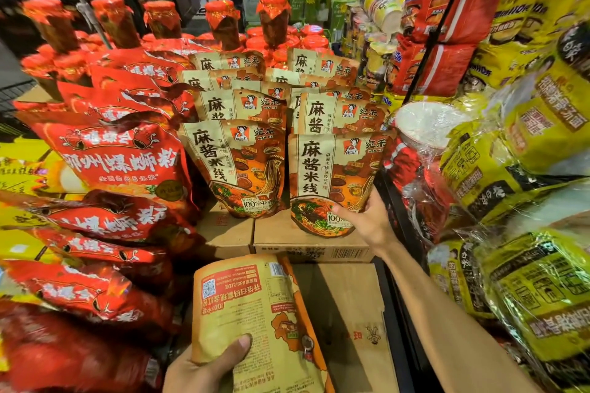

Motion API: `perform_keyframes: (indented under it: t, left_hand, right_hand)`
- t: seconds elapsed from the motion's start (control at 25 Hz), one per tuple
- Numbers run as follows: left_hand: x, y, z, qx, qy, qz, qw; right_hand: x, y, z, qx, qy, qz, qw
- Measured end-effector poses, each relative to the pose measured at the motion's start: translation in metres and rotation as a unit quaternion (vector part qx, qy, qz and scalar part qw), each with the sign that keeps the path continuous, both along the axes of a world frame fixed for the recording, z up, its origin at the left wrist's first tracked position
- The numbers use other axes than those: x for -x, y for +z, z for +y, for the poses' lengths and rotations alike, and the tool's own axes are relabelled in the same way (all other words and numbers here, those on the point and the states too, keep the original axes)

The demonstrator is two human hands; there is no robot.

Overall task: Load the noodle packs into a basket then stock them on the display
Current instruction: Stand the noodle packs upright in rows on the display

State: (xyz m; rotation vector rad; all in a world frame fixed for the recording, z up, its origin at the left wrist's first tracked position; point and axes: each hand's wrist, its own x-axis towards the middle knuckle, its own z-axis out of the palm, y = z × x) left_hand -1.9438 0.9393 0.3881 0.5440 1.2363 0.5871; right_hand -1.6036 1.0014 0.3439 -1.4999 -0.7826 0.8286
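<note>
Tan noodle packs with black characters stand in two upright rows on cardboard boxes (287, 234) at the centre of the display. My right hand (367, 220) grips the lower right corner of the front pack of the right row (332, 175), which stands tilted on the box. Beside it stands the front pack of the left row (236, 166). My left hand (204, 367) holds another tan noodle pack (255, 313) low in front of me, its printed back side facing up. No basket is visible.
Red noodle bags (111, 163) are stacked to the left. Jars with red cloth covers (223, 22) stand behind the tan packs. A black rack (396, 226) on the right holds yellow wrapped multipacks (510, 265) and red multipacks (447, 9).
</note>
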Motion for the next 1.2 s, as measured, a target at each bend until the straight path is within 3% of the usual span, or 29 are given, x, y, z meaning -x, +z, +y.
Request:
perform_keyframes:
  t: [0.16, 0.32, 0.36, 0.44, 0.52, 0.6, 0.72, 0.8, 0.84, 0.96, 1.04, 1.12, 1.2]
  left_hand:
    - [-0.010, 0.006, 0.004, -0.010, 0.001, 0.025, 1.000]
    - [-0.017, 0.025, 0.009, -0.012, -0.010, 0.022, 1.000]
    - [-0.018, 0.029, 0.010, -0.005, -0.015, 0.015, 1.000]
    - [-0.020, 0.034, 0.015, 0.009, -0.037, -0.004, 0.999]
    - [-0.022, 0.040, 0.020, 0.021, -0.069, -0.018, 0.997]
    - [-0.024, 0.048, 0.019, 0.044, -0.108, -0.028, 0.993]
    - [-0.023, 0.062, 0.020, 0.064, -0.159, -0.050, 0.984]
    - [-0.015, 0.057, 0.022, 0.028, -0.178, -0.079, 0.981]
    - [-0.009, 0.052, 0.026, 0.055, -0.096, -0.103, 0.989]
    - [-0.018, 0.039, 0.032, 0.037, -0.070, -0.165, 0.983]
    - [-0.023, 0.028, 0.031, 0.016, -0.046, -0.110, 0.993]
    - [-0.022, -0.008, 0.027, -0.120, -0.072, 0.052, 0.989]
    - [-0.025, -0.054, 0.032, -0.273, -0.161, 0.280, 0.906]
  right_hand:
    - [-0.005, 0.007, -0.011, 0.026, -0.008, -0.036, 0.999]
    - [0.010, 0.008, -0.042, -0.018, -0.143, -0.128, 0.981]
    - [0.018, 0.009, -0.055, -0.025, -0.121, -0.172, 0.977]
    - [0.038, 0.012, -0.079, 0.002, 0.062, -0.284, 0.957]
    - [0.055, 0.012, -0.093, 0.044, 0.237, -0.400, 0.884]
    - [0.065, 0.009, -0.096, -0.039, 0.264, -0.485, 0.833]
    - [0.068, 0.021, -0.087, -0.158, 0.222, -0.473, 0.838]
    - [0.063, 0.018, -0.084, -0.175, 0.216, -0.449, 0.849]
    - [0.058, 0.016, -0.086, -0.154, 0.229, -0.416, 0.866]
    - [0.065, 0.023, -0.102, 0.067, 0.188, -0.153, 0.968]
    - [0.076, 0.026, -0.089, 0.155, 0.145, -0.096, 0.972]
    - [0.088, 0.033, -0.067, 0.121, 0.058, -0.061, 0.989]
    - [0.094, 0.036, -0.046, 0.037, 0.024, -0.051, 0.998]
